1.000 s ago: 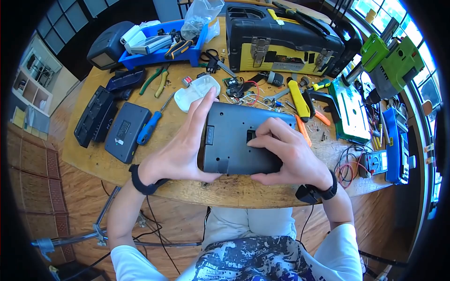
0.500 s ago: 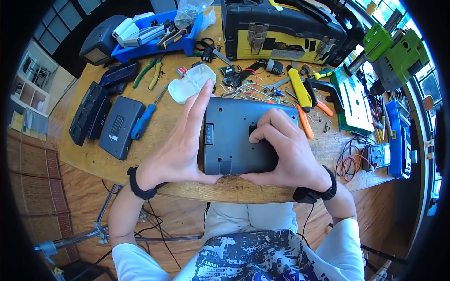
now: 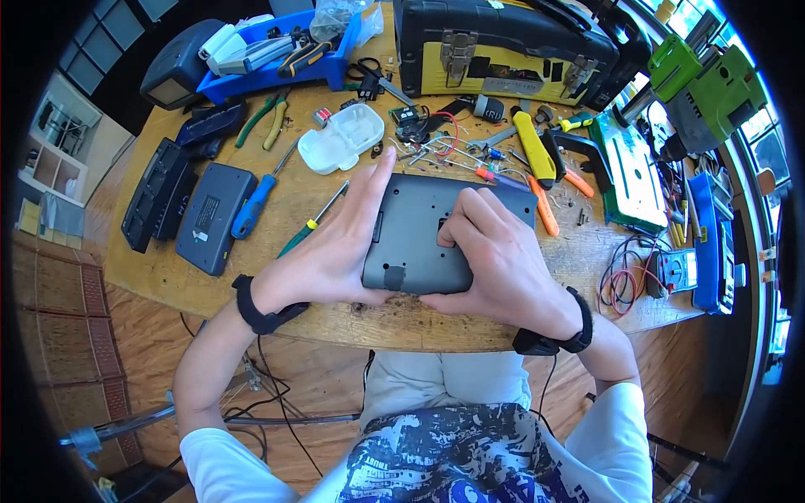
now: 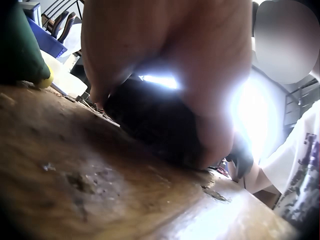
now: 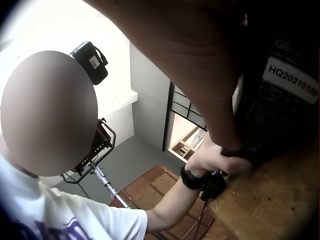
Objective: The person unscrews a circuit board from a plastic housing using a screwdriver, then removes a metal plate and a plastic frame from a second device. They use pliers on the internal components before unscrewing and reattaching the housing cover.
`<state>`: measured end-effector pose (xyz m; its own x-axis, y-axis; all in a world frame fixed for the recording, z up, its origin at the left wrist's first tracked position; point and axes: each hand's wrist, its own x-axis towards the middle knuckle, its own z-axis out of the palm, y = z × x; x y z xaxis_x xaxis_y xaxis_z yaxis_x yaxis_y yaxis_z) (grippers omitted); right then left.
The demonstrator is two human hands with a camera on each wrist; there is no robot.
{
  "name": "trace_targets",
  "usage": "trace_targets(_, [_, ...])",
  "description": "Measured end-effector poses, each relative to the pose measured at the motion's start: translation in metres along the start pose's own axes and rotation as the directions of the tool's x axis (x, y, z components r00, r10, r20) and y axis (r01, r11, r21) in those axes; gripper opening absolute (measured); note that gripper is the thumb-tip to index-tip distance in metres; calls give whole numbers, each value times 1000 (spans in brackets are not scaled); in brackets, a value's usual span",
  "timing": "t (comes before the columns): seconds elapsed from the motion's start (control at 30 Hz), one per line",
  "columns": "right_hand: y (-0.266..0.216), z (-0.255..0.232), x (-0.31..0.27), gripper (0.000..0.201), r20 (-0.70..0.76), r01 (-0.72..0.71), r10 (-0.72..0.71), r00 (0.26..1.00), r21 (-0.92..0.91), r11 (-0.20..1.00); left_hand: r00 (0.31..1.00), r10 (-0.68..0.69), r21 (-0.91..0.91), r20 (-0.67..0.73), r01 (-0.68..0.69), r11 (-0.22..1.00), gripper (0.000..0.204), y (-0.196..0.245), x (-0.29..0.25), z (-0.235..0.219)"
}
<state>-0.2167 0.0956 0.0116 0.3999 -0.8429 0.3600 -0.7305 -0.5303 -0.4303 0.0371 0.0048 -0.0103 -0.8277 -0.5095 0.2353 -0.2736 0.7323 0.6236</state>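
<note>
In the head view a dark grey plastic housing (image 3: 419, 235) lies between both hands near the table's front edge. My left hand (image 3: 331, 251) grips its left side, thumb at the near edge and fingers along the far left. My right hand (image 3: 499, 260) spans the right part, its curled fingers at a small rectangular opening and its thumb at the near edge. The left wrist view shows the left hand (image 4: 170, 55) around the dark housing (image 4: 150, 120). In the right wrist view, a white label is on the housing (image 5: 280, 115) beside the right hand (image 5: 200, 65).
A green-handled screwdriver (image 3: 300, 237), blue screwdriver (image 3: 251, 210) and dark grey panel (image 3: 214, 218) lie left. Beyond are a white plastic case (image 3: 340, 141), wires and a yellow-black toolbox (image 3: 503, 71). Orange-handled pliers (image 3: 543, 205), a yellow knife (image 3: 533, 147) and a multimeter (image 3: 673, 272) lie right.
The housing has tilted and shifted slightly toward the near edge with both hands around it. The green-handled screwdriver has come into view beside the left hand.
</note>
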Motion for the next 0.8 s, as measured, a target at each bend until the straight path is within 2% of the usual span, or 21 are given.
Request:
trace_targets(0.07, [-4,0,-1,57,-2,-5,5,1000,-57,998,1000,5,27,6,-6,1000,161,-1,0,0])
trace_targets(0.2, [-2,0,-2,57,-2,-18,18,1000,-60,998,1000,-25,19,18,25,1000,163,-1,2,-1])
trace_targets(0.27, [5,-3,1,56,41,-32,31,999,26,999,1000,-22,8,16,22,1000,163,-2,3,-1])
trace_targets(0.4, [7,-16,5,65,144,-17,8,990,62,998,999,-33,4,29,33,999,163,-2,3,-1])
trace_targets(0.47, [-2,-25,8,91,93,15,0,996,-161,987,999,-31,10,19,31,999,163,-2,1,-1])
trace_targets(0.5, [-2,-26,8,91,93,19,-4,996,-161,987,999,-41,0,19,41,999,162,-2,1,0])
trace_targets(0.57, [2,-28,10,122,50,57,-49,998,-172,983,999,-48,-9,18,48,999,161,-2,1,1])
trace_targets(0.6, [4,-26,10,122,48,58,-51,998,-175,983,999,-45,-1,20,45,999,162,-3,1,1])
trace_targets(0.67, [8,-20,12,134,169,41,-20,985,-119,992,999,-44,6,19,44,999,162,-2,1,0])
trace_targets(0.8, [9,-19,15,133,177,-24,41,983,-99,995,998,-46,-42,33,47,998,160,-5,-1,2])
